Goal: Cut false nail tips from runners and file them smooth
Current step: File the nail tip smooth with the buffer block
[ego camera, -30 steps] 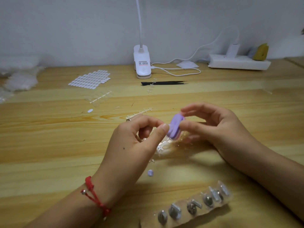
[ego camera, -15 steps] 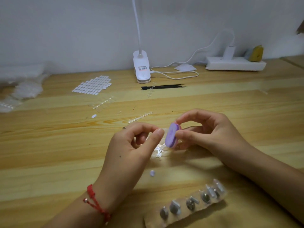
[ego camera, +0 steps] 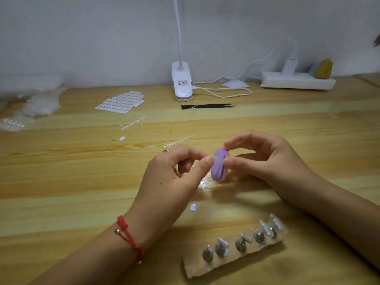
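Holding: your right hand point(ego camera: 267, 161) is pinching the purple file block point(ego camera: 219, 167) between thumb and forefinger, over the middle of the counter point(ego camera: 61, 182).
Left hand: your left hand point(ego camera: 174, 175) is pressing its thumb and forefinger tips together against the block's edge; whether anything is sitting between them cannot be told.
Runners: clear runners point(ego camera: 179, 140) are lying just beyond your hands, toward the far edge.
Loose tip: a loose tip point(ego camera: 193, 207) is lying beside your left wrist.
Near edge: a strip of metal studs point(ego camera: 236, 245) is sitting there.

The lamp clip point(ego camera: 182, 84) stands at the back of the surface point(ego camera: 61, 171), power strip point(ego camera: 298, 80) to its right, tweezers point(ego camera: 207, 106) just before it, sheet of tips point(ego camera: 121, 101) to its left. The holder strip point(ego camera: 197, 268) lies nearest.
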Demonstrator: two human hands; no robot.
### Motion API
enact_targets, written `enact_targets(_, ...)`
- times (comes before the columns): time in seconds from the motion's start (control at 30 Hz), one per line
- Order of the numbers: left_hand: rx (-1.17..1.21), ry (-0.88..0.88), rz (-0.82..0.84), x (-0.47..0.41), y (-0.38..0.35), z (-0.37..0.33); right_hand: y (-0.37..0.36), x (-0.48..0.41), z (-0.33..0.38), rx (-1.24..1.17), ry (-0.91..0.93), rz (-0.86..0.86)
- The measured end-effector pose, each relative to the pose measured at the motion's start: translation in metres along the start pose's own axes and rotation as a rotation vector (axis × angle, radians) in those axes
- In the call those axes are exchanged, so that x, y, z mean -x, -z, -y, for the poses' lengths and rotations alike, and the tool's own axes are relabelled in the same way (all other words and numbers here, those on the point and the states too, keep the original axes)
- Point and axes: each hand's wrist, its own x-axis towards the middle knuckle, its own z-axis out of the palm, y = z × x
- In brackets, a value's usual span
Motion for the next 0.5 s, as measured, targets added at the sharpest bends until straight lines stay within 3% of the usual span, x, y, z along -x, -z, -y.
enact_targets(0.13, -0.256, -0.142, -0.042, 0.0033, -0.0031, -0.0022, 0.002, -0.0009, -0.0002, 0.013, 0.007, -0.021)
enact_targets(0.33, -0.164, -0.107, -0.033, -0.0003, -0.0015, -0.0026, 0.0019, -0.0008, -0.0009, 0.003, 0.004, 0.02)
enact_targets(0.43, -0.142, -0.066, 0.007, 0.0005, -0.0034, -0.0028, 0.0063, -0.0022, -0.0016, -0.065, -0.005, -0.061)
enact_targets(0.5, -0.098, -0.044, -0.038, -0.0006, -0.0026, -0.0034, 0.0047, -0.001, -0.001, -0.03, -0.008, 0.011)
